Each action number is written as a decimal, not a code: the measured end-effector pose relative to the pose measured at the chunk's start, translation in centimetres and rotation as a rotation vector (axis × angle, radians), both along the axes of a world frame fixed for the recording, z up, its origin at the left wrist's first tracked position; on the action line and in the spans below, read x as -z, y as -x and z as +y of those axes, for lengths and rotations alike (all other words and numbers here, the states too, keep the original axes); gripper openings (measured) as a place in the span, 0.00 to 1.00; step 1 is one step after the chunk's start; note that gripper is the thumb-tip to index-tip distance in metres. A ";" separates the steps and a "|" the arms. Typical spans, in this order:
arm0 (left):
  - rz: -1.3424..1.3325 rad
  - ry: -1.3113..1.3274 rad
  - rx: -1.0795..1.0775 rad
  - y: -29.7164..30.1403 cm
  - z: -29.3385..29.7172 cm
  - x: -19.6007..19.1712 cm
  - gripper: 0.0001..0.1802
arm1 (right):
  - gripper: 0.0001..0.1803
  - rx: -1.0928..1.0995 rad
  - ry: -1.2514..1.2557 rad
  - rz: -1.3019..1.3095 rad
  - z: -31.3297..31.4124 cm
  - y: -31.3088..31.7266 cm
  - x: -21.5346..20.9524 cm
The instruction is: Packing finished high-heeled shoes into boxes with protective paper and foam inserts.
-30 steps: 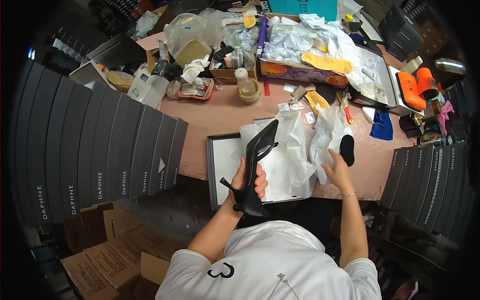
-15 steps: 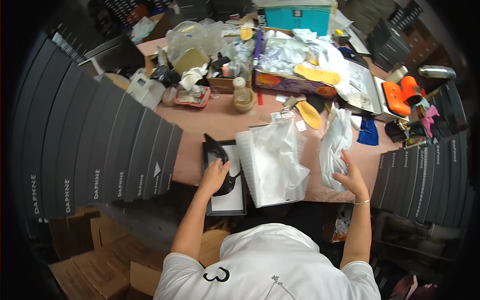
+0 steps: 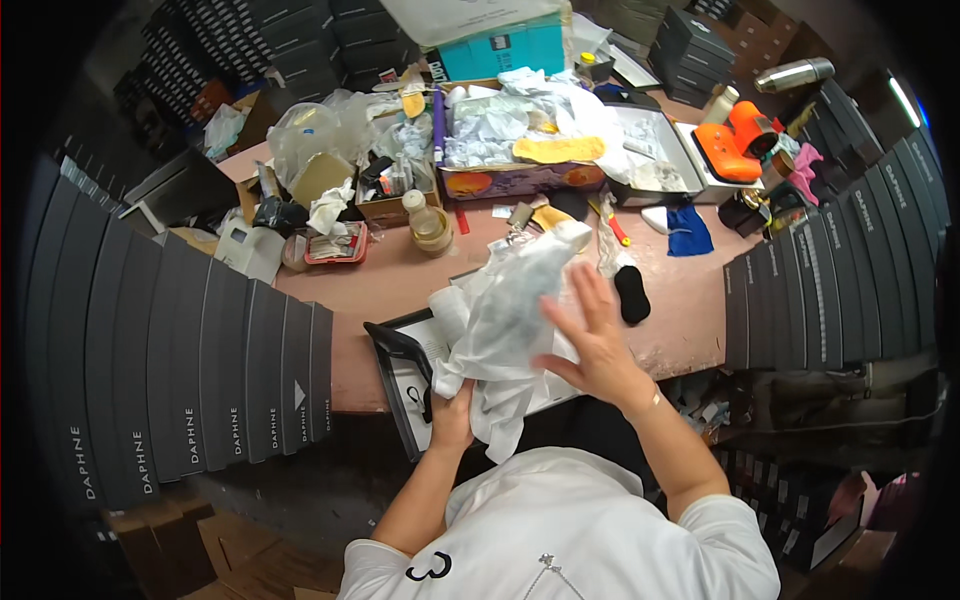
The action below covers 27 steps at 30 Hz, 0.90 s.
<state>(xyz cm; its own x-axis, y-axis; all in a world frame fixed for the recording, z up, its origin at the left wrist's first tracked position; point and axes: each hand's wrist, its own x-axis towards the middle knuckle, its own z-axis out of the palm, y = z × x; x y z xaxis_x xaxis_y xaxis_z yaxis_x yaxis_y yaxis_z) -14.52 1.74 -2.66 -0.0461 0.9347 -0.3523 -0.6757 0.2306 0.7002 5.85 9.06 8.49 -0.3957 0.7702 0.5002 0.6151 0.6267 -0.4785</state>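
A black high-heeled shoe (image 3: pixel 400 348) with a thin strap lies tilted in an open dark grey shoebox (image 3: pixel 392 408) with a white lining. Beside it, a bundle of white tissue paper (image 3: pixel 515 300) sits over more crumpled paper; something dark shows faintly through it. My left hand (image 3: pixel 454 418) grips the bundle's lower left edge, its fingertips hidden by the paper. In front of the bundle's right side is my right hand (image 3: pixel 592 345), fingers spread and slightly blurred, holding nothing. A black oval pad (image 3: pixel 632 295) lies on the table to its right.
Stacked dark shoeboxes flank the table on the left (image 3: pixel 200 350) and right (image 3: pixel 830 270). Further back stand a glass bottle (image 3: pixel 427 222), a purple carton (image 3: pixel 437 130) of crumpled paper, a blue cloth (image 3: pixel 690 230) and an orange device (image 3: pixel 728 155).
My left hand has gone from the black shoe to the tissue paper. The wrapped bundle has moved left, and my right hand with it. The black pad now shows. The view has shifted.
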 end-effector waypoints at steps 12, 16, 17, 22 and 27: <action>0.055 0.068 0.366 6.5 0.0 -2.2 0.19 | 0.32 -0.203 0.053 -0.170 0.1 0.7 -1.1; 1.061 -0.376 0.432 8.5 2.4 -1.0 0.19 | 0.28 -0.358 0.591 -0.388 0.8 -1.0 0.4; 0.754 -0.194 0.278 9.0 3.2 -0.8 0.22 | 0.26 -0.267 0.512 -0.231 1.1 -1.8 2.3; 0.243 -0.204 -0.445 6.2 5.7 -5.8 0.32 | 0.20 0.399 0.908 0.503 1.1 -8.0 8.4; 1.406 -0.671 0.558 -2.7 7.3 0.5 0.24 | 0.21 0.502 0.819 0.807 1.7 -10.9 8.7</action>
<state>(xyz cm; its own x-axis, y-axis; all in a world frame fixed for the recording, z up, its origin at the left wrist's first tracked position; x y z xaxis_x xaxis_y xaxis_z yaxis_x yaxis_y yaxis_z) -11.82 9.07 -3.14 0.4131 0.9028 0.1194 0.5886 -0.3648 0.7214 16.74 10.73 -0.21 0.2268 0.9457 -0.2329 0.0506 -0.2503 -0.9668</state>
